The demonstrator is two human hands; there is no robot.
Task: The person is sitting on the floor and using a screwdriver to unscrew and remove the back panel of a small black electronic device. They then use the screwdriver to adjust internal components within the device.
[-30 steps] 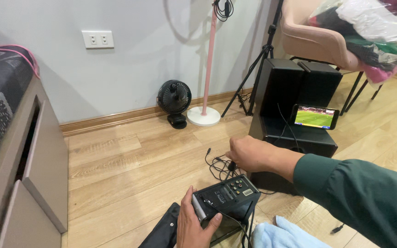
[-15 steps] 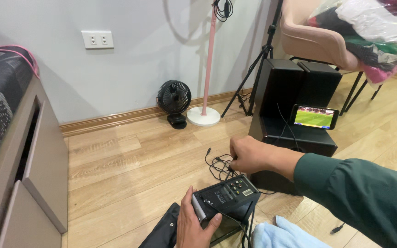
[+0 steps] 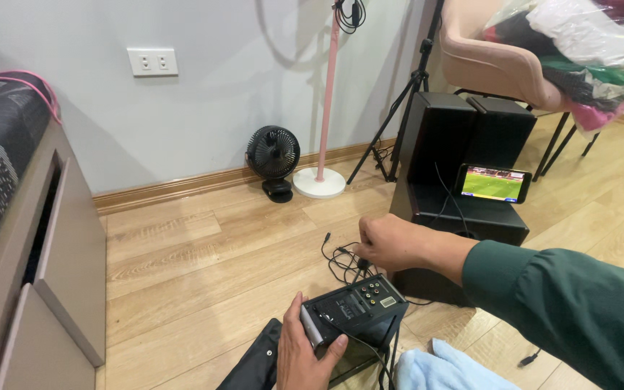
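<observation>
My right hand (image 3: 391, 242) has drawn back from the floor cables (image 3: 341, 260), closed on a plug — my left hand (image 3: 305, 357) keeps gripping the black amplifier box (image 3: 355, 310), so the wiring continues.

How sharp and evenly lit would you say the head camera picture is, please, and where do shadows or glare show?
Head view: soft even light, sharp throughout, no motion blur on the right hand or left hand; faint stand shadows on the wall; the phone screen glows bright, unglared; the black speakers lose detail in darkness.

A dark green long sleeve (image 3: 572, 303) covers the right arm; hands bare.
</observation>
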